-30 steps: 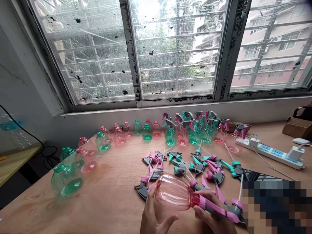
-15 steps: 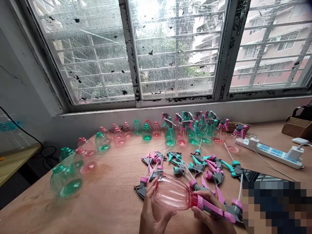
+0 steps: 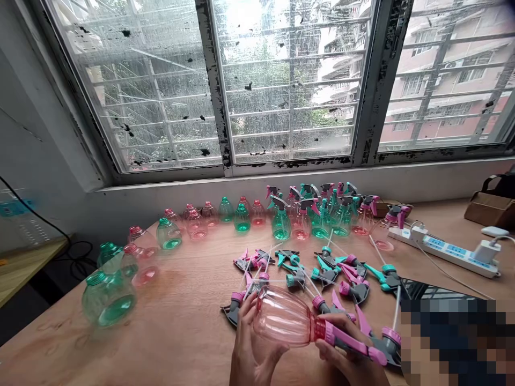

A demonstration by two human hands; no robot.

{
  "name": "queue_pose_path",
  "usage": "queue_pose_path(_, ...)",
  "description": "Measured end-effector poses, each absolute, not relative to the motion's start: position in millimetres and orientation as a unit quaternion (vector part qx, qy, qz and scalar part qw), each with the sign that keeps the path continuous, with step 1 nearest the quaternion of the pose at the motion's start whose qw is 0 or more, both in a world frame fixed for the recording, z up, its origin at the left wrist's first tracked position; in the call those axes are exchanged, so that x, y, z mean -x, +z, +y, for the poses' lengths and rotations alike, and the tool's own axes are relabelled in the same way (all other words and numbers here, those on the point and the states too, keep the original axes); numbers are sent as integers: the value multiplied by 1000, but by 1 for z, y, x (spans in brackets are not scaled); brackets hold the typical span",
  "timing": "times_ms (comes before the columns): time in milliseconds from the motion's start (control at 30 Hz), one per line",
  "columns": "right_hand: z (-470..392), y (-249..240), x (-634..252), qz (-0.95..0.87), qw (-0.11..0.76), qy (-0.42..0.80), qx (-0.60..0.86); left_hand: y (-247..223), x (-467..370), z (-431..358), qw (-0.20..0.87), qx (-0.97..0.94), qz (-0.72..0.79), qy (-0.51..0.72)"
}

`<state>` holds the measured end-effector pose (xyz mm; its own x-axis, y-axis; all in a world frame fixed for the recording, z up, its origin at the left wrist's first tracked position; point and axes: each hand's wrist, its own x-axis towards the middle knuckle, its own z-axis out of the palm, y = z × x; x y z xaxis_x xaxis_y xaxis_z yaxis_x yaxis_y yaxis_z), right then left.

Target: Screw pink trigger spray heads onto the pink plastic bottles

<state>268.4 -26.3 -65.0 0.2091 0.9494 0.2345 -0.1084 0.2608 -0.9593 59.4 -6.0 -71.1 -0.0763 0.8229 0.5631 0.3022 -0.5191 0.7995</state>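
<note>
A clear red spray bottle (image 3: 284,317) lies tilted on its side in the air near the table's front, its neck toward the right. My left hand (image 3: 251,343) is closed around the rounded base of this bottle. At the neck, my right hand (image 3: 346,348) grips a pink and grey trigger sprayer (image 3: 352,343), whose pink collar sits against the bottle's mouth. Whether the thread is fully engaged I cannot tell. Just beyond my hands lie several loose trigger sprayers (image 3: 295,276), pink or teal with grey, their thin tubes crossing one another.
Several green and red bottles without sprayers, one a large green bottle (image 3: 109,303), line the left and back. Bottles fitted with sprayers (image 3: 302,220) stand at the back centre. A white power strip (image 3: 450,251) with plugs lies at right, near a cardboard box (image 3: 491,209) and a dark flat panel (image 3: 446,292).
</note>
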Motion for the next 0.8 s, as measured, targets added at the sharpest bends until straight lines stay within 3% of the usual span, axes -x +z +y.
queue_pose_path(267,-27,-65,-269,-456,665,405,432,-73,-61,-6,200,-675,440,557)
queue_pose_path(467,-27,-62,-268,-463,640,420,446,-66,-60,-7,270,-632,421,592)
queue_pose_path(800,-26,-63,-268,-477,637,410,447,-66,-60,-7,221,-647,447,576)
